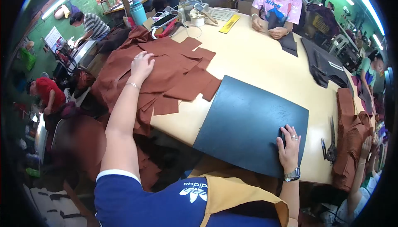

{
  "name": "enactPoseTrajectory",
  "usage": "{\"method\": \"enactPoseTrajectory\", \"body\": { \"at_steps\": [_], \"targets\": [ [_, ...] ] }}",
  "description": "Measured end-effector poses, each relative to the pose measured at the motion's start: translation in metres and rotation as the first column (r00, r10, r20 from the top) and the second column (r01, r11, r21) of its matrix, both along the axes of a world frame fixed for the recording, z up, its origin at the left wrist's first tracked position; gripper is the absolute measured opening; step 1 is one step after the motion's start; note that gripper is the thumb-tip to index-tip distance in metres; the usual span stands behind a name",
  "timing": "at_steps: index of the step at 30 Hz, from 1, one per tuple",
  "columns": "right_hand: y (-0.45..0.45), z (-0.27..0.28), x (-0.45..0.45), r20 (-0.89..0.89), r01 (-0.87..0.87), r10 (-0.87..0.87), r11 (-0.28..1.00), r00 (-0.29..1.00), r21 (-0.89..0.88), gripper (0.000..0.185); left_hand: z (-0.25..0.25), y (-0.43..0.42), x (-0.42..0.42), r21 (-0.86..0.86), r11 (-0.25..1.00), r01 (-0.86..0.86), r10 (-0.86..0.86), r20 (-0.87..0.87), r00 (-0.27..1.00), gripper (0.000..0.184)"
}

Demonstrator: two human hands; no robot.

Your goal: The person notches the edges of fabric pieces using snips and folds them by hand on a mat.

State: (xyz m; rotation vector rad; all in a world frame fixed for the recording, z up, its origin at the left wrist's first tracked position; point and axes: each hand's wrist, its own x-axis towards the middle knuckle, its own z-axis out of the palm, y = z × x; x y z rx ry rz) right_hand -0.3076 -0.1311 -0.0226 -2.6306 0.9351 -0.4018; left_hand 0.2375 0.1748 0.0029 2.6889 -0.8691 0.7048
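Observation:
My left hand [143, 66] reaches out over a loose pile of reddish-brown fabric pieces [166, 69]. Its fingers are stretched and lie on the cloth; no grasp on any piece is visible. My right hand [289, 147] rests near the right edge of a flat dark board [248, 123], fingers somewhat apart and nothing seen in them. The board lies on the pale table [244, 57], its near edge jutting past the table edge. To the right of it lie dark scissors [331, 148].
A rolled brown fabric bundle [348, 140] lies at the right, with another person's hand [365, 147] on it. Across the table a person in a pink shirt [277, 3] handles dark cloth [287, 44]. A yellow ruler [229, 23] and black garment pieces [323, 63] lie farther back.

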Motion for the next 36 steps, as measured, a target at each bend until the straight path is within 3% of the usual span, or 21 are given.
{"method": "enactPoseTrajectory", "body": {
  "at_steps": [2, 3, 6, 7, 10, 13, 16, 18, 20, 22, 23, 24, 26, 27, 28, 29, 30, 31, 32, 33, 36],
  "targets": [
    [-0.001, 0.000, 0.000, 0.017, -0.001, 0.001, 1.000, 1.000, 0.002, 0.040, -0.031, -0.026, 0.030, 0.100, 0.992, -0.075, 0.067, 0.082, 0.994, 0.038],
    [-0.001, 0.001, 0.001, 0.018, 0.002, -0.002, 1.000, 1.000, 0.004, 0.039, -0.042, -0.037, 0.044, 0.082, 0.986, -0.147, 0.149, -0.025, 0.988, 0.045],
    [-0.002, 0.002, 0.002, 0.043, -0.003, 0.003, 1.000, 0.999, 0.007, 0.039, -0.046, -0.064, 0.057, 0.061, 0.941, -0.333, 0.337, -0.248, 0.908, 0.043],
    [-0.002, 0.002, 0.002, 0.045, -0.003, 0.002, 1.000, 0.999, 0.018, 0.039, -0.043, -0.065, 0.059, 0.099, 0.942, -0.320, 0.335, -0.301, 0.893, 0.037],
    [-0.005, 0.002, 0.001, 0.048, -0.008, 0.006, 0.999, 0.999, 0.037, 0.040, -0.044, -0.067, 0.056, -0.088, 0.947, -0.310, 0.287, -0.214, 0.934, 0.029],
    [-0.005, 0.000, 0.001, 0.062, -0.019, 0.016, 0.998, 0.998, 0.052, 0.040, -0.040, -0.080, 0.056, -0.485, 0.796, -0.363, 0.284, -0.231, 0.931, 0.025],
    [-0.005, -0.001, 0.001, 0.069, -0.024, 0.020, 0.998, 0.997, 0.060, 0.040, -0.037, -0.098, 0.046, -0.824, 0.557, 0.106, -0.040, 0.101, 0.994, 0.024],
    [-0.006, -0.001, 0.001, 0.072, -0.023, 0.019, 0.998, 0.997, 0.056, 0.040, -0.019, -0.115, -0.007, -0.842, 0.517, 0.152, -0.256, 0.017, 0.966, 0.021],
    [-0.005, 0.000, 0.003, 0.135, -0.050, 0.052, 0.999, 0.989, -0.015, 0.043, -0.005, -0.146, -0.077, -0.952, 0.221, 0.212, -0.559, 0.054, 0.827, 0.018],
    [-0.011, -0.008, -0.003, 0.232, -0.059, 0.055, 0.998, 0.971, 0.013, 0.045, 0.007, -0.166, -0.151, -0.983, 0.153, 0.099, -0.753, -0.051, 0.657, 0.012],
    [-0.013, -0.007, -0.005, 0.360, -0.124, 0.062, 0.981, 0.931, 0.151, 0.049, -0.005, -0.187, -0.175, -0.995, 0.007, 0.102, -0.828, 0.052, 0.559, 0.011],
    [-0.015, -0.009, -0.008, 0.435, -0.151, 0.002, 0.939, 0.900, 0.310, 0.052, -0.008, -0.199, -0.205, -0.989, 0.070, 0.129, -0.871, 0.002, 0.492, 0.012],
    [-0.020, -0.015, -0.014, 0.544, -0.232, -0.162, 0.778, 0.823, 0.583, 0.057, -0.017, -0.224, -0.286, -0.996, -0.075, -0.040, -0.993, 0.071, 0.095, 0.010],
    [-0.023, -0.013, -0.013, 0.540, -0.251, -0.216, 0.708, 0.813, 0.661, 0.067, -0.015, -0.220, -0.324, -0.966, 0.186, 0.179, -0.979, -0.167, 0.115, 0.009],
    [-0.021, -0.008, -0.008, 0.583, -0.334, -0.286, 0.597, 0.761, 0.729, 0.068, -0.023, -0.221, -0.361, -0.959, 0.142, 0.245, -0.985, -0.162, -0.065, 0.010],
    [-0.013, -0.002, -0.001, 0.609, -0.417, -0.368, 0.479, 0.703, 0.772, 0.068, -0.018, -0.211, -0.386, -0.910, 0.227, 0.346, -0.908, -0.326, -0.262, 0.013],
    [-0.010, 0.006, 0.000, 0.542, -0.408, -0.413, 0.372, 0.732, 0.834, 0.068, -0.010, -0.201, -0.407, -0.843, 0.273, 0.464, -0.764, -0.483, -0.428, 0.017],
    [-0.007, 0.015, 0.001, 0.466, -0.388, -0.453, 0.260, 0.760, 0.884, 0.067, -0.011, -0.192, -0.422, -0.803, 0.239, 0.546, -0.705, -0.531, -0.471, 0.024],
    [-0.006, 0.027, -0.002, 0.295, -0.253, -0.431, 0.154, 0.853, 0.955, 0.067, -0.011, -0.184, -0.431, -0.760, 0.192, 0.621, -0.641, -0.577, -0.507, 0.032],
    [-0.005, 0.032, -0.002, 0.246, -0.205, -0.514, 0.136, 0.822, 0.969, 0.058, 0.003, -0.176, -0.426, -0.675, 0.159, 0.721, -0.645, -0.624, -0.442, 0.046],
    [-0.032, -0.009, -0.029, 0.496, -0.265, -0.266, 0.592, 0.827, 0.761, 0.046, 0.022, -0.177, -0.394, -0.624, 0.189, 0.758, -0.808, -0.537, -0.241, 0.040]
  ]
}}
